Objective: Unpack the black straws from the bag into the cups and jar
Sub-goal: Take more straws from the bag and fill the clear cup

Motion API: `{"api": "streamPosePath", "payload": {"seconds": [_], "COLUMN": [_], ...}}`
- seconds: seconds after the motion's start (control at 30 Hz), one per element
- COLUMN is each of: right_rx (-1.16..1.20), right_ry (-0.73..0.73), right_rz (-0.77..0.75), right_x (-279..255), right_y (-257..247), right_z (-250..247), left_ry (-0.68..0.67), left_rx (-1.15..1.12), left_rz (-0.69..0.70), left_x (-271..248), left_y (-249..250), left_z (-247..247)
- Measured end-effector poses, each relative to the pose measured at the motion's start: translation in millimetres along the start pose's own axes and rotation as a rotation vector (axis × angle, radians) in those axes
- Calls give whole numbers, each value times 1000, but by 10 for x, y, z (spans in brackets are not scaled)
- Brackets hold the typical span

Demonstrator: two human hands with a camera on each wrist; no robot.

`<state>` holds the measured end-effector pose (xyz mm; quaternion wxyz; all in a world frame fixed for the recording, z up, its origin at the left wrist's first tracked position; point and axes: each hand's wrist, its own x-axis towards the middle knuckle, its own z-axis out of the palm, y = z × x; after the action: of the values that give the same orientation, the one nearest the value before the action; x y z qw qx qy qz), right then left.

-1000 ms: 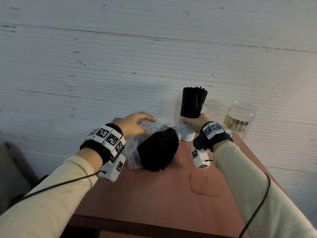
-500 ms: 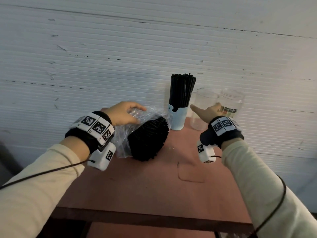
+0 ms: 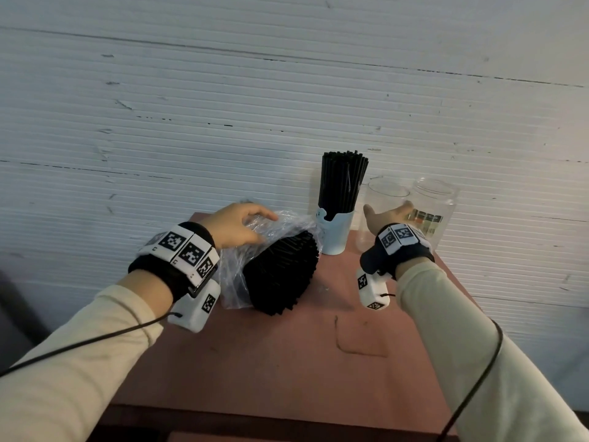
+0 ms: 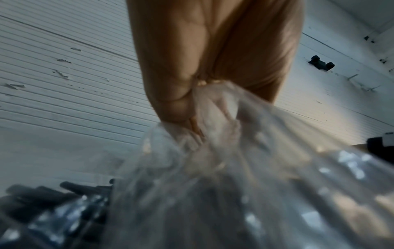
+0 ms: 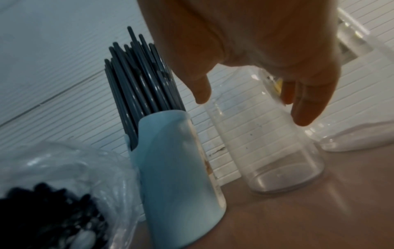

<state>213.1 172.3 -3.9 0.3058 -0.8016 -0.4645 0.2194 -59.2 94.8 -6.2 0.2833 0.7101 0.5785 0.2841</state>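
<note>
The worktop (image 3: 287,362) is reddish-brown and stands against a white ribbed wall (image 3: 223,106). At its far-left corner lies the clear plastic bag (image 3: 236,275), on its side, with a thick bundle of black straws (image 3: 282,275) filling its open mouth, ends toward the near edge. Along the far edge stand three vessels in a row — a pale blue cup (image 3: 334,232) packed with upright black straws, then a clear cup (image 3: 379,205) just beside it, then a clear jar (image 3: 436,205) with a label at the far-right corner. The left hand (image 3: 236,226) rests on top of the bag, its fingers curled and gathering the film. The right hand (image 3: 387,215) hangs in front of the clear cup with fingers and thumb spread and relaxed, holding nothing; whether it touches the cup cannot be told.
</note>
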Motion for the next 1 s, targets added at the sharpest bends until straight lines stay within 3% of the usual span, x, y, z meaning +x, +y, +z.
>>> {"api": "streamPosePath", "payload": {"seconds": [0.17,0.37,0.63,0.9,1.0], "right_rx": [71,137,62,92,131], "right_ry": [-14,-142,-333,-307,-93], "right_rz": [-113,-307,-429,-399,-515], "right_x": [-88,-346,-728,-751,-896], "right_y": [222,584,783,854,801], "right_z": [-158,-405,-573,-580,-596], "left_ry": [30,94,28,-10,-21], "left_rx": [16,-16,-122,-4,178], "left_rz": [3,-6,83,123,111], "left_x": [-68,-177,-352,-634,-712], "left_y": [58,175,190,208,171], "left_z": [36,85,60,77,106]}}
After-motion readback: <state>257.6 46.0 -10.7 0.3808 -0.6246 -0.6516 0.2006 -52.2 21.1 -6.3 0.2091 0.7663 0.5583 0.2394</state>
